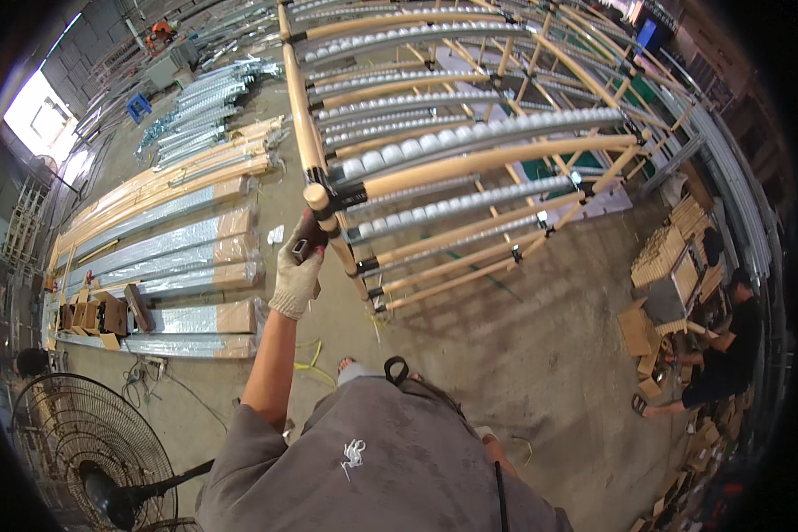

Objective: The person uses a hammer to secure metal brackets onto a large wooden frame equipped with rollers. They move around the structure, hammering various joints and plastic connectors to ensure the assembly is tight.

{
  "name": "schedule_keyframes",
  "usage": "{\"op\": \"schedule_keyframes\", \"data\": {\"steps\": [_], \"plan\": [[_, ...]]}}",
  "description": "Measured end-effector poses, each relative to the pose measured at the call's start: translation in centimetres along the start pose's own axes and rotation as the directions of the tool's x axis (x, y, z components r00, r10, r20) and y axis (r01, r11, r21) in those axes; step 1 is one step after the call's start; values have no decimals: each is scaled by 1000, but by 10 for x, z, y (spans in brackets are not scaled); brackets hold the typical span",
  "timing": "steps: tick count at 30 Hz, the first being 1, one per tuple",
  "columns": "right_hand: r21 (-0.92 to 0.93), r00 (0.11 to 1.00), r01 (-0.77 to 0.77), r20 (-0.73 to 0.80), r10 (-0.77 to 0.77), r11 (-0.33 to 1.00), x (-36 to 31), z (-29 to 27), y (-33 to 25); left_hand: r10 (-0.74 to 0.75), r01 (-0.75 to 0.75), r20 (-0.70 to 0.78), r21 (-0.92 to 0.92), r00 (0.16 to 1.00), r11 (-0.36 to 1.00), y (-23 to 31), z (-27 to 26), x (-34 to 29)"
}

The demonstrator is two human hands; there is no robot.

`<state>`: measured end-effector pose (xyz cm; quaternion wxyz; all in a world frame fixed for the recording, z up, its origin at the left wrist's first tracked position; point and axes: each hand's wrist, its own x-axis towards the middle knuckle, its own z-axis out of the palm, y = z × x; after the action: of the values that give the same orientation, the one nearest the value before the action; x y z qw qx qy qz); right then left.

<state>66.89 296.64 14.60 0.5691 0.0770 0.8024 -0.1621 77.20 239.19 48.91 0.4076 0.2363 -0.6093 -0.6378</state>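
Note:
My left hand (294,282), in a white knitted glove, reaches forward with its fingers wrapped round a dark brown, blocky object (307,241). Its kind is hard to make out; one squarish end faces me. The object is against or just below a black joint (326,202) at the near left corner of a rack. Tan round pipes (470,172) and metal roller tracks with white rollers (479,135) make up that rack. Low beside my waist, only a bit of my right hand (485,434) shows, gloved in white; my body hides its fingers.
Plastic-wrapped metal tracks (177,266) and tan pipes (173,177) lie on the floor at left. Open cardboard boxes (106,315) sit on them. A large fan (89,452) stands near left. At right, a person in dark clothes (727,346) crouches among cartons (637,339).

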Motion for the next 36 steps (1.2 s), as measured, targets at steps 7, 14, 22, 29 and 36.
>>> {"op": "schedule_keyframes", "data": {"steps": [7, 14, 22, 29, 36], "plan": [[180, 997, -70, 25, 66, 981, -47, 18, 72, -341, 323, -185, -119, 922, 939, -68, -18, -51], [337, 995, -83, -16, 94, 938, -62, 22, 79, -477, 474, -213, -69, 853, 878, -191, -50, 46], [482, 989, -76, -72, 126, 873, -55, 4, 45, -675, 651, -58, -218, 735, 727, -219, -41, 64], [531, 997, -55, -18, 76, 845, -39, -72, 19, -647, 503, -246, -455, 722, 735, -251, -67, 43], [516, 982, -123, -57, 178, 848, 13, -189, -9, -289, 633, -766, 192, 574, 750, -211, 18, 39]]}}
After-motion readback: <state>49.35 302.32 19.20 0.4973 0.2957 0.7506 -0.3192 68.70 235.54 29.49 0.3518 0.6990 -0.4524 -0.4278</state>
